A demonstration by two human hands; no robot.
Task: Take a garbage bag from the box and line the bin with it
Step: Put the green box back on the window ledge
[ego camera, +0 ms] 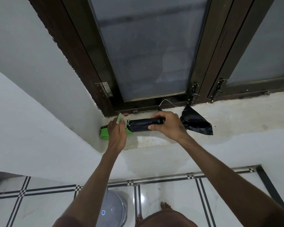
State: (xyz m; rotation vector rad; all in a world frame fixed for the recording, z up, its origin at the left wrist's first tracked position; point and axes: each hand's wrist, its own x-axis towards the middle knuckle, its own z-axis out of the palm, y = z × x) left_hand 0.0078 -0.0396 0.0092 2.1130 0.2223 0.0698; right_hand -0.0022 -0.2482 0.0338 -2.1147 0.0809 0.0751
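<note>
Green box [104, 133] on window ledge [228, 126] against left wall, left hand [117, 131] grip apparently pinching its open flap, right hand [166, 124] grip closed around black garbage bag roll [140, 125] protruding from box, loose black bag [196, 122] on ledge, bin [112, 208] on floor below

Black garbage-bag roll [144, 126] half out of green box [104, 132], horizontal on sill.

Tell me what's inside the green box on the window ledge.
A black roll of garbage bags sticks out of the green box. The end still inside, and anything else in there, is hidden.
</note>
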